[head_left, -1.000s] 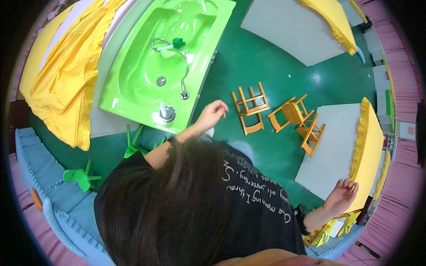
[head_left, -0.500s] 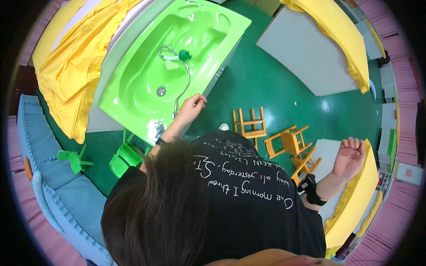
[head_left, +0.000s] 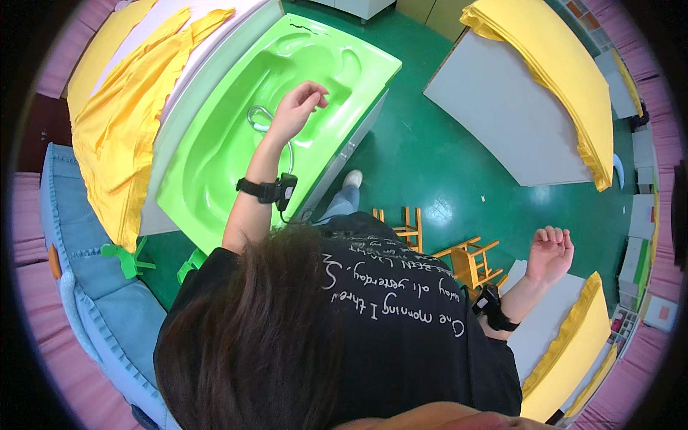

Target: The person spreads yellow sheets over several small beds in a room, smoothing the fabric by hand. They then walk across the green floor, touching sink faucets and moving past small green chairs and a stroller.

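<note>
Left hand (head_left: 295, 109) hovering, fingers loosely curled, empty, above bright green moulded plastic basin (head_left: 215, 154); right hand (head_left: 550, 251) open, empty, over grey worktop (head_left: 534, 333).

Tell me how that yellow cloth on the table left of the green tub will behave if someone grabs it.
The yellow cloth would probably go limp: it lies in folds and hangs over the table edge. It looks thin, so likely light. Pulled by one corner, it may slide off, since nothing visibly weighs it down.
</note>
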